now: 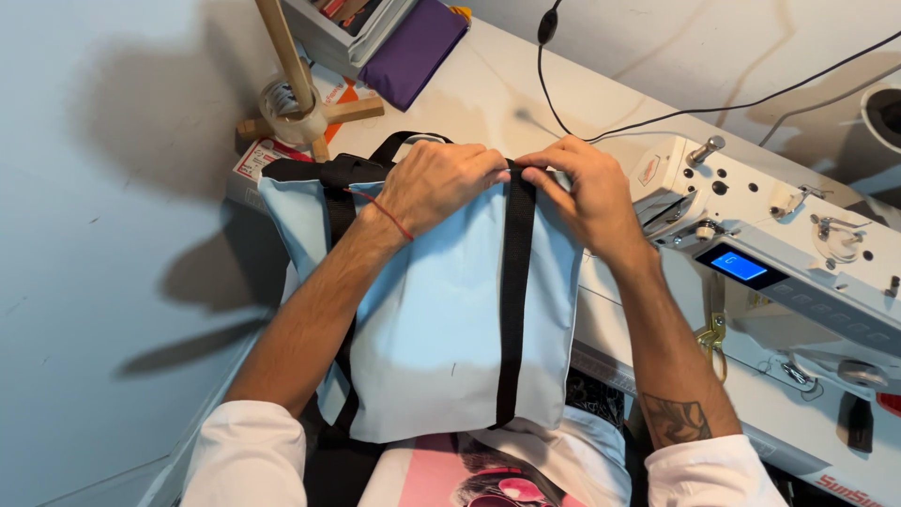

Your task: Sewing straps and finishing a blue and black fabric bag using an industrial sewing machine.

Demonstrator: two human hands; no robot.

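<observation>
Fingers (488, 167) of both hands seemingly pinch the bag's (441, 319) hidden top edge.

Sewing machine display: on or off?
On. The small screen on the white sewing machine glows bright blue, lit against its dark panel. What it reads is too small to tell.

Open white bench (488, 89) was left clear beyond the light blue bag (432, 319). Passage to the right was blocked by a white sewing machine (779, 253). A wooden stand (300, 99) and stacked books (352, 33) were crowded at the far left, with black cables (601, 127) trailed across behind.
</observation>
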